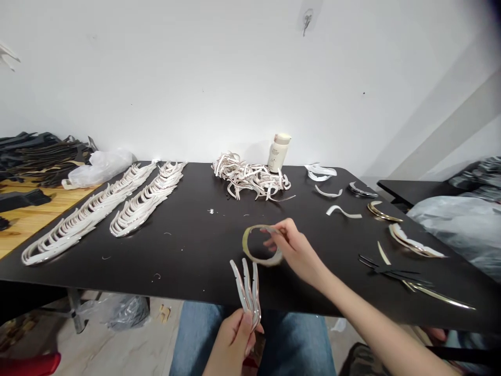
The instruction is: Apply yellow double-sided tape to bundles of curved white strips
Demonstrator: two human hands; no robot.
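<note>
My left hand point(235, 337) is closed around the lower ends of a small fan of curved, glossy white strips point(247, 292), held over my lap at the table's front edge. Three tips point up and away from me. Just beyond them, my right hand point(294, 248) pinches the right side of a thin, yellowish roll of tape point(246, 241) above the black table point(195, 250). The roll is tilted, and the table shows through its open middle. Some of my right fingers are partly hidden behind the roll and blurred.
Two long rows of overlapping white strips point(90, 219) lie at left. A tangled heap of strips point(254, 177) sits by a cream bottle point(278, 152) at the back. Gold curved pieces point(381, 213) and thin black pieces point(385, 269) are at right. Plastic bags point(450, 224) flank the table.
</note>
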